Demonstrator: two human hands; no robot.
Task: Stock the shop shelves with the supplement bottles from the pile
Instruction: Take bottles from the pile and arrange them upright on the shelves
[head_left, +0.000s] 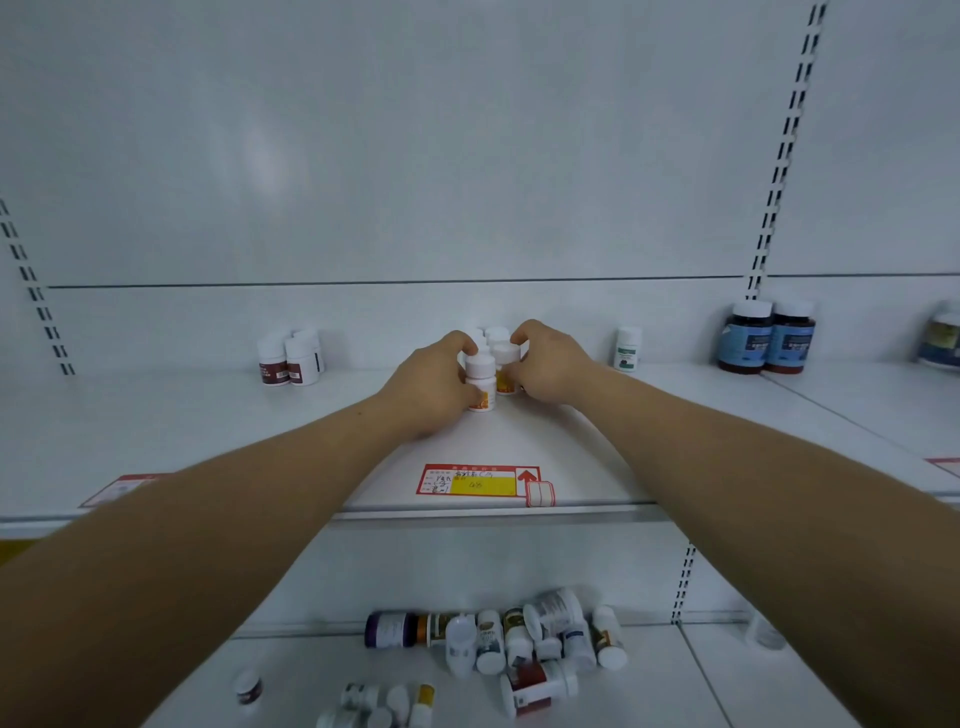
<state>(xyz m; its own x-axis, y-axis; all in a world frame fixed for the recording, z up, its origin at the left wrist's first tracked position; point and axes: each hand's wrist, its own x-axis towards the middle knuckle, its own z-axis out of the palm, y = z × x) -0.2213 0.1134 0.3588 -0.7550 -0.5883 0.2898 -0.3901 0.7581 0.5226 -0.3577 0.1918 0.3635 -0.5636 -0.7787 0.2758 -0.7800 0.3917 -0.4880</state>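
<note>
On the upper shelf (519, 447) stands a small cluster of white bottles with orange labels. My left hand (434, 384) grips the front bottle (480, 382) of the cluster. My right hand (545, 364) wraps around the bottle beside it (505, 366). More white caps (496, 333) show behind, between my fingers. The pile of supplement bottles (519, 644) lies on its side on the lower shelf, under my arms.
Dark red-labelled white bottles (291, 358) stand at the left of the upper shelf, a green-labelled one (627, 349) at the right, two dark blue jars (766, 338) farther right. A red and yellow price tag (480, 480) sits at the shelf's front edge.
</note>
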